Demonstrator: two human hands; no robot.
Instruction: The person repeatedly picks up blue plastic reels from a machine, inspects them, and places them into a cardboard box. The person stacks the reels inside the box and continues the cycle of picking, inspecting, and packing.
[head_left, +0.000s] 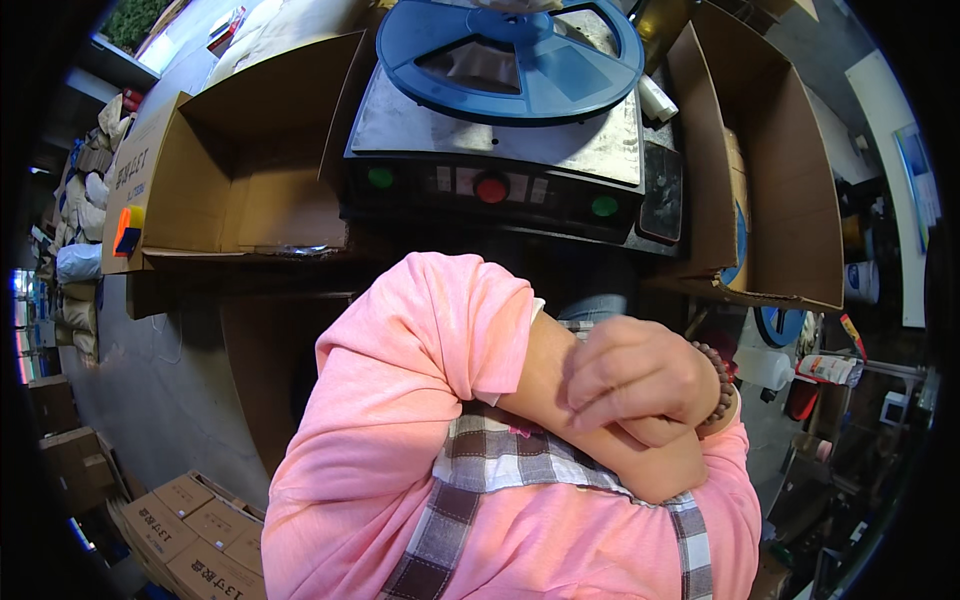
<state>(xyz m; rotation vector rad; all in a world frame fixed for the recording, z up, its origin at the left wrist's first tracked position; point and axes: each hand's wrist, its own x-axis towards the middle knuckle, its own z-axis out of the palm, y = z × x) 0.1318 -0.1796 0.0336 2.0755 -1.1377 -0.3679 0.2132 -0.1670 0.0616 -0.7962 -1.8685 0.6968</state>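
My arms are folded across my chest. My right hand (634, 379), with a beaded bracelet (716, 382) at its wrist, lies on my bare left forearm (540, 367); its fingers are curled, slightly blurred, and nothing shows in them. My left hand (667, 469) is bent back close to my body and mostly hidden beneath the right one. In front of me a large blue plastic reel (472, 101) lies over a metal-topped machine (420, 135). Two green buttons (380, 178) and a red button (492, 187) sit on its front panel.
An open cardboard box (247, 187) stands left of the machine. Another open carton (787, 187) on the right has a blue reel edge (737, 240) inside. A smartphone (660, 191) lies beside the machine. Stacked cartons (202, 532) are behind my left side; a plastic bottle (761, 367) is at right.
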